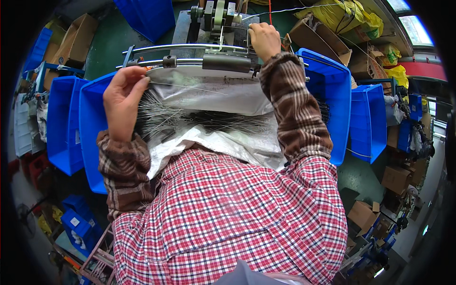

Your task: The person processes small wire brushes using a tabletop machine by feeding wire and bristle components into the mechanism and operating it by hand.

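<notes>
At the left end of the metal rails, my left hand [122, 102] is closed in a pinch, thumb against forefinger. From its thumb tip a thin metal wire [190, 88] runs rightward over the silvery sheet [228, 97]. My right hand [266, 40] has its fingers curled at a thin upright rod on the right side of the metal machine [220, 21]; its grip is partly hidden. Between the hands lies a dark cylindrical roller [226, 63]. Below, a loose pile of thin wires [164, 114] rests on the white sheet over my lap.
Blue bins stand close on both sides, a left one [92, 137] and a right one [339, 114]. Another blue bin [149, 16] sits beyond the rails. Cardboard boxes [318, 40] and yellow bags [337, 16] are at the far right. A brown carton [76, 40] stands far left.
</notes>
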`<action>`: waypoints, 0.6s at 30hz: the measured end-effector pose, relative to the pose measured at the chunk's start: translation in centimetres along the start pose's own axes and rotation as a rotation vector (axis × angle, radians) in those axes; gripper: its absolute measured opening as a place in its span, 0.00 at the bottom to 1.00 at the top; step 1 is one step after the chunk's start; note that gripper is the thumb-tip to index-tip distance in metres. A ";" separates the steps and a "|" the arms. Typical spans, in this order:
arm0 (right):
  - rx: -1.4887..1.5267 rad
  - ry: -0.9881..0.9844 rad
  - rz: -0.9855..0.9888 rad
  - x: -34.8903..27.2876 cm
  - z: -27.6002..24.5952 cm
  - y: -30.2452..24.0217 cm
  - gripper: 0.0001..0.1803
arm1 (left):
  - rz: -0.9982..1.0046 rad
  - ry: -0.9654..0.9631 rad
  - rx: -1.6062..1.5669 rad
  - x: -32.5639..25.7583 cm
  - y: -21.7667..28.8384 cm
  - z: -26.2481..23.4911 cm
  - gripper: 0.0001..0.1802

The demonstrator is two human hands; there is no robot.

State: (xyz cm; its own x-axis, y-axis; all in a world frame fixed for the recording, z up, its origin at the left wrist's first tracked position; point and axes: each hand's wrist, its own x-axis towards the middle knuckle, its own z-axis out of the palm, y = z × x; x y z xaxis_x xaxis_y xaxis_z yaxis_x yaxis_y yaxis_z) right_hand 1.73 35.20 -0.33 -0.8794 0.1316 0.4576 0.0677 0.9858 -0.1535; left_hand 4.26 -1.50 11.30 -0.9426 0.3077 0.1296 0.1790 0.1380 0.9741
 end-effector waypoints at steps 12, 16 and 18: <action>0.813 -0.500 -0.119 -4.1 -12.9 -8.2 0.15 | -0.058 -0.140 -0.131 0.8 -1.3 7.5 0.10; 0.761 -0.075 -0.323 -3.0 -8.2 -10.8 0.12 | -0.043 -0.111 -0.165 0.8 -0.5 7.3 0.16; 0.365 0.029 -0.240 -1.4 -5.0 -7.2 0.09 | 0.015 -0.061 0.060 0.5 -1.2 4.9 0.16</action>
State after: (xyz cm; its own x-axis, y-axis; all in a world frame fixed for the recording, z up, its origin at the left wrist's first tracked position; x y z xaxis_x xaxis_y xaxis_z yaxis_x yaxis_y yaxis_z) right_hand 4.84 28.48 4.50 -0.8359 -0.0885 0.5416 -0.3125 0.8881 -0.3370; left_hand 4.98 3.11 9.33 -0.9211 0.3669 0.1305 0.2111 0.1888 0.9591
